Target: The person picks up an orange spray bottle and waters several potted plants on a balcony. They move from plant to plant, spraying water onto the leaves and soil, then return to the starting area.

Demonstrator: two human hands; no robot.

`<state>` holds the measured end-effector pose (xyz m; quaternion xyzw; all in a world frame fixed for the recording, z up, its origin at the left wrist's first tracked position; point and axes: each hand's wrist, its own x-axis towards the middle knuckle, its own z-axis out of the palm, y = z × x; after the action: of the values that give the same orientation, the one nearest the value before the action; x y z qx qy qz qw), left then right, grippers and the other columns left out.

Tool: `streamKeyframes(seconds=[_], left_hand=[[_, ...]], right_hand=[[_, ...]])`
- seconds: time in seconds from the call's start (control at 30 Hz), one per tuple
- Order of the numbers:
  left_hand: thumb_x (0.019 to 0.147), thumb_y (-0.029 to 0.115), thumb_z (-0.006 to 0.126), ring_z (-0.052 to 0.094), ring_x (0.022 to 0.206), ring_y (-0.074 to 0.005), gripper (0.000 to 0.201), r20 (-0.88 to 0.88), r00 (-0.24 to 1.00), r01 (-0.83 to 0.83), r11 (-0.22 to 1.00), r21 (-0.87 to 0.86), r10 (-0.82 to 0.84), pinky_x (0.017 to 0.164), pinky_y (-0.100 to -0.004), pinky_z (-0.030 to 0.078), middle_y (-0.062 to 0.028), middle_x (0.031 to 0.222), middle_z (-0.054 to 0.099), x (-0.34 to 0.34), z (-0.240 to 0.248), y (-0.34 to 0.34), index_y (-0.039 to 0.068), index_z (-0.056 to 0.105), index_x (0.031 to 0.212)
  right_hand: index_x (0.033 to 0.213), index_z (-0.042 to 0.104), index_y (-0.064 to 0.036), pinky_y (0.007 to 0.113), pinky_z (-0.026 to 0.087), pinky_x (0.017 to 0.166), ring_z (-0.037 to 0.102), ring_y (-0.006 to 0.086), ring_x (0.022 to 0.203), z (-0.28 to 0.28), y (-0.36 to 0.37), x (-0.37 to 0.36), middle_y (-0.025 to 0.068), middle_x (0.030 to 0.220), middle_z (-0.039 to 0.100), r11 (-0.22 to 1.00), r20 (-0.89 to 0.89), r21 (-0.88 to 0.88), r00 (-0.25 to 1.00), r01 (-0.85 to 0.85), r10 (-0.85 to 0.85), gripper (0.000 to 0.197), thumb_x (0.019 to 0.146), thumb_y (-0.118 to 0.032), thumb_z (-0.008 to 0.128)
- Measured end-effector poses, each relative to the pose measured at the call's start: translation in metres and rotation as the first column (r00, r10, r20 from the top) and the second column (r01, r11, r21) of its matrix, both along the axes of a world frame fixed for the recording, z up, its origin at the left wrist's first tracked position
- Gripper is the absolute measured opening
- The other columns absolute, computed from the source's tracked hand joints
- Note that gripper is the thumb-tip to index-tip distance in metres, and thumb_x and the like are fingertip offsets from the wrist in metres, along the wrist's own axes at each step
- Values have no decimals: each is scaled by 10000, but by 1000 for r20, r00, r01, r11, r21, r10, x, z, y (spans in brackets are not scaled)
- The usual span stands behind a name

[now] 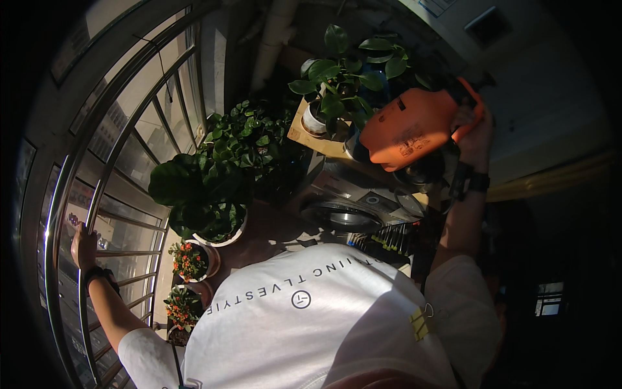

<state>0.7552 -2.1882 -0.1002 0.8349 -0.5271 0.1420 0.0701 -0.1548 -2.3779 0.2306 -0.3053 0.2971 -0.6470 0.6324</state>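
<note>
My right hand is raised at the upper right, its fingers wrapped round the handle of an orange pump sprayer with a black top. The sprayer is tipped on its side, its wide base pointing left, close to a leafy plant in a white pot. Far to the left, my left hand grips a shiny metal railing by the windows. Both wrists carry dark bands.
Between the railing and me stand a big leafy plant and two pots of orange flowers. A wooden board bears the potted plant. Below it is a grey front-loading washing machine, with several slim dark-handled things nearby.
</note>
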Motion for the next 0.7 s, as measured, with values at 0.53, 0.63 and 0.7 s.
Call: streamKeyframes(seconds=[0.53,0.63,0.7], left_hand=[[792,210,669,639,972,-368,433,-55,998,11,1000,-11,-11,814,-461,523,-164,1067,669,-1,4,3,77,580,1194],[793,208,666,639,964,-369,417,-69,998,5,1000,-1,-5,810,-465,522,-163,1053,671,-2,4,2,80,581,1180],[797,205,652,642,942,-374,396,-54,998,11,1000,-8,-12,795,-472,524,-164,1030,673,-2,3,2,85,582,1168]], right_hand=[[988,595,15,220,370,502,446,74,530,-26,-40,65,-43,627,469,975,17,102,980,-197,196,430,905,-406,562],[1021,589,24,218,367,504,435,82,536,-28,-37,70,-30,629,439,968,38,109,974,-227,224,412,912,-372,563],[1039,586,28,220,370,506,431,87,540,-31,-32,73,-24,630,425,964,56,110,970,-243,238,407,919,-360,558]])
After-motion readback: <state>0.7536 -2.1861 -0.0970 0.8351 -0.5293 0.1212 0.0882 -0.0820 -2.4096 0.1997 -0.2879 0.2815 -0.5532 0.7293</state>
